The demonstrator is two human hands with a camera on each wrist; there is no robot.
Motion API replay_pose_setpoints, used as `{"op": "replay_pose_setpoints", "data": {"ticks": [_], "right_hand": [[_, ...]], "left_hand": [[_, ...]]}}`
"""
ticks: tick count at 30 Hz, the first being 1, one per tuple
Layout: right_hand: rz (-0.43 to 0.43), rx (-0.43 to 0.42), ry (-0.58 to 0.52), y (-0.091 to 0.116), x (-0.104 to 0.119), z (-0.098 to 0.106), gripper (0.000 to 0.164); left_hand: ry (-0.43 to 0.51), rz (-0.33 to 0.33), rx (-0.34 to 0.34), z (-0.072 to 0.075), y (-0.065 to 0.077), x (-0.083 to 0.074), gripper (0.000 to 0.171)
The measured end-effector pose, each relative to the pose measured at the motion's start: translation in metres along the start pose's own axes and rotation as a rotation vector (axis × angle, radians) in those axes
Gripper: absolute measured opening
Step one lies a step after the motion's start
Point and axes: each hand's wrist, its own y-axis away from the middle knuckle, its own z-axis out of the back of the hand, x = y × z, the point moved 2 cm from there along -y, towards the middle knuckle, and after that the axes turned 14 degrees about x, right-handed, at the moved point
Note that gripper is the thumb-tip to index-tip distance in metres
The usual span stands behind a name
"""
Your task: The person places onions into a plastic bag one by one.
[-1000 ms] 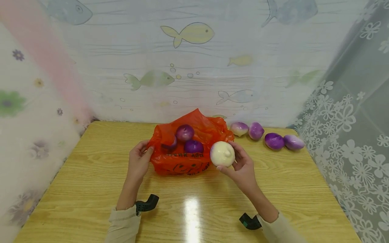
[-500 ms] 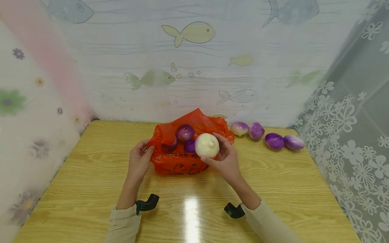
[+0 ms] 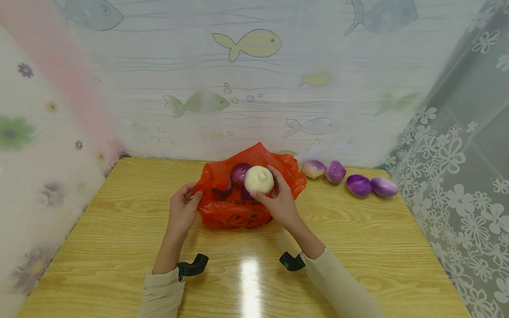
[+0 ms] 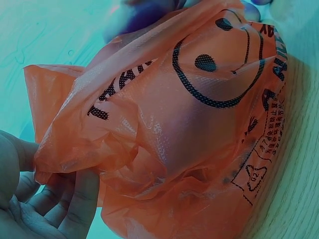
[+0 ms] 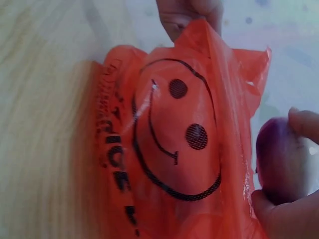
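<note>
The wood-grain surface (image 3: 131,256) meets a fish-printed backdrop (image 3: 187,57) at twelve o'clock. The red bag (image 3: 214,215) partly hides purple onions (image 3: 238,173) inside. Left hand (image 3: 184,210): fingers pinch the bag's nine-o'clock rim. Right hand (image 3: 283,203): fingers hold the pale onion (image 3: 257,181) at the bag's mouth, nub facing up toward the head camera (long axis cannot be told).

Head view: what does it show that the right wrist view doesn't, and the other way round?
Only head: four onions on the table, and purple onions in the opening of the bag.
Only right wrist: dense small print near the bag's base.
Both: the left hand gripping the bag, the right hand with the held onion, and the smiley print.
</note>
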Motion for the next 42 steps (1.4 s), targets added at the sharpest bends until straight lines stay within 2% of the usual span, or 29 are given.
{"op": "replay_pose_setpoints", "data": {"ticks": [9,19,31,35,42], "right_hand": [[-0.108,-0.02,0.213,-0.022,0.001,0.002,0.087],[-0.122,-0.074,0.33,-0.042,-0.012,0.012,0.086],[-0.095,-0.047,0.311,-0.059,-0.03,0.019,0.084],[-0.094,-0.057,0.291,-0.065,-0.037,0.022,0.081],[-0.107,-0.077,0.286,-0.07,-0.039,0.025,0.086]], "left_hand": [[0.008,-0.017,-0.008,0.001,-0.001,0.002,0.03],[-0.003,-0.008,0.0,0.0,-0.002,0.002,0.031],[0.005,-0.033,0.004,0.0,-0.002,0.003,0.03],[0.008,-0.031,0.005,0.0,-0.002,0.003,0.03],[0.022,-0.033,-0.004,0.001,-0.001,0.003,0.029]]}}
